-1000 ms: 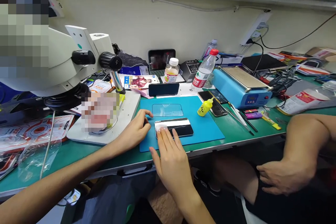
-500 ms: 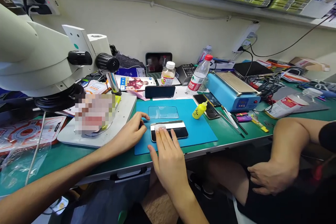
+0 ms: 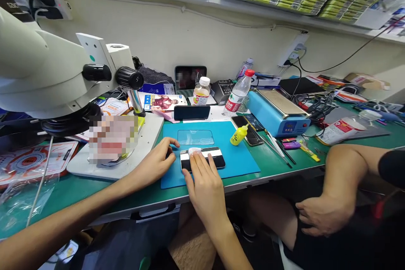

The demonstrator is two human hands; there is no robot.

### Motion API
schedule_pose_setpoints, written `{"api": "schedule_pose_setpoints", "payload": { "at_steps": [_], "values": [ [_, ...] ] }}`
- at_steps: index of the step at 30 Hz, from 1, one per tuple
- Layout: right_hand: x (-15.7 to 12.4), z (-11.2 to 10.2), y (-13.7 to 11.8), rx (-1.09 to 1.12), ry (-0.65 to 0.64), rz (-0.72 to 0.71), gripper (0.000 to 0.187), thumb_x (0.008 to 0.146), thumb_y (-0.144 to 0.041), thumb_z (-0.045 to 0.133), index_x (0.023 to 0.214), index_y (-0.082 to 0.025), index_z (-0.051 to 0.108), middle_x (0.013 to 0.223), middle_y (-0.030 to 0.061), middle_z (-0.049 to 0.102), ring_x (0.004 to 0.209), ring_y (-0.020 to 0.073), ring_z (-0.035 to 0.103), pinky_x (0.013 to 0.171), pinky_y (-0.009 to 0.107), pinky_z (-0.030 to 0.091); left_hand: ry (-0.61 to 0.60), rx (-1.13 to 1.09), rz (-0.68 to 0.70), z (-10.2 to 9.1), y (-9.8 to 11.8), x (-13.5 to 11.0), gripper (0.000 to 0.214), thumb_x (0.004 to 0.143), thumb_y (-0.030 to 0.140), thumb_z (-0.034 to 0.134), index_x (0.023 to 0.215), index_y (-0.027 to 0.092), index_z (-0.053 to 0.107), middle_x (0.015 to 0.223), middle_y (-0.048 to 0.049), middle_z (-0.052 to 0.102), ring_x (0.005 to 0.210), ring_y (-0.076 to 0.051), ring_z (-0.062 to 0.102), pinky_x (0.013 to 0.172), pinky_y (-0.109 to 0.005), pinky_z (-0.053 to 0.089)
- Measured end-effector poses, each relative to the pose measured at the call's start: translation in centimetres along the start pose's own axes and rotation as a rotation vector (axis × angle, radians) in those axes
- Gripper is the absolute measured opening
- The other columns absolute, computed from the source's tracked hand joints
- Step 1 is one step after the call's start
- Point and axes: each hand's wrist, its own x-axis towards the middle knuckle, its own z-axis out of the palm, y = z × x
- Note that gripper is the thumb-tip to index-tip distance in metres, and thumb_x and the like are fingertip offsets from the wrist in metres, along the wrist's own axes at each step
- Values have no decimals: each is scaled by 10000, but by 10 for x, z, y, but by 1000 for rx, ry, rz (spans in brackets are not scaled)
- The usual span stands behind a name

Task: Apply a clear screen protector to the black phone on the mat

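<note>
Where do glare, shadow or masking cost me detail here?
Head view: a white band, likely glare, crosses the dark phone under the right hand; head view: pixelation masks much of what lies on the microscope base; head view: shadow swallows detail under the desk.

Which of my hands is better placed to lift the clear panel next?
Probably your left hand: it's beside the clear panel, while your right hand has a white pad against the phone.

clear sheet [image 3: 195,137]: 1 | mat [image 3: 245,162]: 1 | bottles [image 3: 238,136] [image 3: 201,97] [image 3: 235,98] [image 3: 244,68] [image 3: 343,128]: 5 | microscope [image 3: 41,67]: 1
</note>
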Motion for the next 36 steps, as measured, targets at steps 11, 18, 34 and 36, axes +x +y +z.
{"api": "schedule_pose_setpoints", "payload": {
  "at_steps": [11, 18, 34, 36],
  "values": [
    [-32, -12, 2, -28, -12, -54, 472, 1048, -263, 544, 1491, -99, 541, 1515, 131, 575, 1427, 292, 543, 1241, 523, 412, 30, -279, -18, -2, -6, 6, 311, 1033, 474, 411, 1107, 242, 604, 1027, -37, 626, 933, -216, 588, 827, -344, 451],
    [8, 6, 6, 12, -13, 29, 439, 1069, -316, 512, 1430, -86, 606, 1453, 153, 630, 1386, 292, 587, 1238, 535, 410, 37, -711, -61, -8, -5, 13, 373, 1007, 516, 434, 820, 210, 536, 843, -22, 586, 719, -168, 561, 615, -273, 444],
    [7, 0, 12, 14, -10, 48, 431, 1080, -339, 485, 1402, -92, 629, 1448, 137, 637, 1390, 278, 583, 1248, 519, 400, -147, -1360, -158, -29, 13, 7, 512, 1022, 570, 365, 697, 195, 492, 670, 3, 440, 577, -147, 433, 563, -273, 427],
    [-2, 0, 10, 2, -9, 38, 448, 1077, -318, 494, 1456, -94, 579, 1486, 140, 602, 1413, 279, 559, 1251, 531, 392, -162, -1401, -173, -31, 12, 8, 506, 1017, 572, 401, 693, 192, 483, 675, 3, 439, 586, -145, 444, 569, -272, 437]
  ]
}}
